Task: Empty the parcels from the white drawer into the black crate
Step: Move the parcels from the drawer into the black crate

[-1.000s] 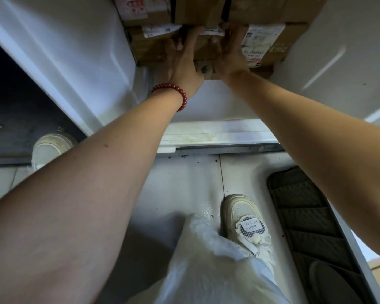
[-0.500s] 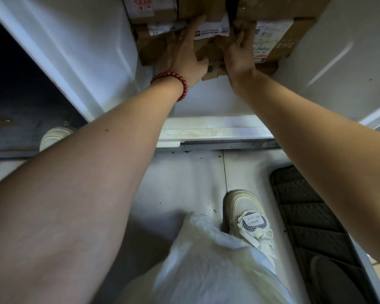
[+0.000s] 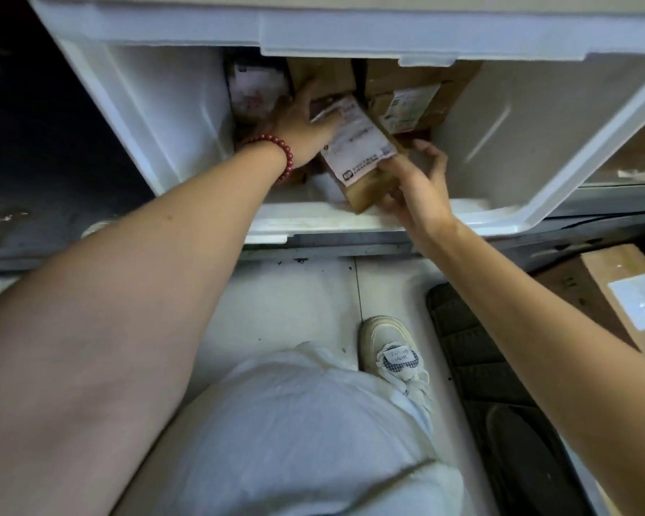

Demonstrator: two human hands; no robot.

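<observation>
Head view: the right hand (image 3: 414, 188) grasps with its fingers (image 3: 434, 160) the near end of a parcel (image 3: 373, 186), tilted inside the white drawer (image 3: 164, 117); the left hand (image 3: 306, 132) rests open-fingered on its label (image 3: 354, 143), likely steadying the lift toward the black crate (image 3: 499, 385)

A single wide-angle view from the person's head looks steeply down and forward. The open drawer (image 3: 172, 106) fills the far half, close up; the floor (image 3: 295, 292) and a shoe (image 3: 388, 340) lie near, directly below.
</observation>
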